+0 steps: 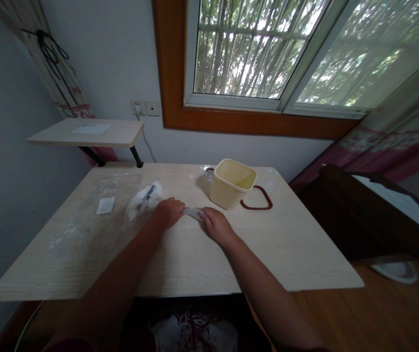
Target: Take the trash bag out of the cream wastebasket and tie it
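Note:
My left hand [168,211] and my right hand [215,224] rest on a pale wooden table [180,254], close together. Both are closed on the two ends of a small whitish rolled or folded item [193,212] that spans the gap between them; I cannot make out what it is. Just behind my right hand stands a small cream plastic bin [231,183], open at the top. Left of my left hand lies a crumpled clear plastic bag [145,195] with something dark inside.
A dark red ring [258,199] lies around the bin's base. A flat clear plastic sheet with a white card [105,205] lies at the table's left. A raised shelf [88,132] stands at the back left, a window above, dark furniture [359,215] at right.

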Available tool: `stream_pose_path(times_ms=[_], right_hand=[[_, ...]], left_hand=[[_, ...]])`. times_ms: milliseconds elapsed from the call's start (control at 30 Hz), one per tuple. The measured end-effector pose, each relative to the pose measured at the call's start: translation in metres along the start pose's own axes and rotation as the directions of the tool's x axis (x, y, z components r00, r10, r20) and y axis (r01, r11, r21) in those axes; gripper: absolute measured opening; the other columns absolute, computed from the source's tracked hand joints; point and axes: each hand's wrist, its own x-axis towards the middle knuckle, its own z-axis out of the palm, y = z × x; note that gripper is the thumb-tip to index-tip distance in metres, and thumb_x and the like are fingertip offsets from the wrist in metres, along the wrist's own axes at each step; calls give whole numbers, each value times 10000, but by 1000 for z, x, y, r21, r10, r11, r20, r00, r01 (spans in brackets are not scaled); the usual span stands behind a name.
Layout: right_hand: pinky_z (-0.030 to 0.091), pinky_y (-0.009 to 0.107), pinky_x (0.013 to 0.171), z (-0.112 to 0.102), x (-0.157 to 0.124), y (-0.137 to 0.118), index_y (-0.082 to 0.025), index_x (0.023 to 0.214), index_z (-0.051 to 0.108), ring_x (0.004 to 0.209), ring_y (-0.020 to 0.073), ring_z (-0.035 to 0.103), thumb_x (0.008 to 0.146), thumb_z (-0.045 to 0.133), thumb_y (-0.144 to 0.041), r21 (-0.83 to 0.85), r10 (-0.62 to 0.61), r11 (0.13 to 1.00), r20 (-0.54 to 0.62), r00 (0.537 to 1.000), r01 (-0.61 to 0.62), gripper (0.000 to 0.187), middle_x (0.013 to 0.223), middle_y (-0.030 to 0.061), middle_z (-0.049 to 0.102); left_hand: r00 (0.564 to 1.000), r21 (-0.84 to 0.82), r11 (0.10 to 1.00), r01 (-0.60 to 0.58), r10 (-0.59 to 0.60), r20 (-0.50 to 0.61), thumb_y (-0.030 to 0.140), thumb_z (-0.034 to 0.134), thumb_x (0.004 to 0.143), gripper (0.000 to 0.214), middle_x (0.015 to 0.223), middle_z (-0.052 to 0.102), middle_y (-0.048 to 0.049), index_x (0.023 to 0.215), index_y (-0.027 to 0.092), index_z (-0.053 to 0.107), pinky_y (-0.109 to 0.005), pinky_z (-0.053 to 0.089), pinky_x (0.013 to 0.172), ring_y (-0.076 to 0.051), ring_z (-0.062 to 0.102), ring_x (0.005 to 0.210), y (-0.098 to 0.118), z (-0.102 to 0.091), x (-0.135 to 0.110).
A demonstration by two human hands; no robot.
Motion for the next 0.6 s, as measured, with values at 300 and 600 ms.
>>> stream_pose_path(times_ms=[300, 600], right_hand=[[422, 290, 681, 6, 1, -5, -218, 799, 580, 693, 179, 556, 1057, 363, -425, 138, 48, 989, -5, 999, -47, 396, 724, 25, 608], [452, 293, 719, -1, -2, -3, -216, 929, 668, 734, 169, 591, 1026, 445, -435, 518, 202, 846, -88, 975, -128, 327, 768, 12, 630]], left_hand=[[995, 0, 999, -54, 54, -80, 255, 598, 903, 162, 1005, 676, -98, 1041, 173, 618, -378, 484, 824, -266, 616, 975, 37, -8, 7], [975, -22, 975, 220, -219, 38, 339, 497, 946, 304, 882, 729, -161, 908, 115, 700, -361, 497, 751, -285, 700, 869, 27, -2, 4]])
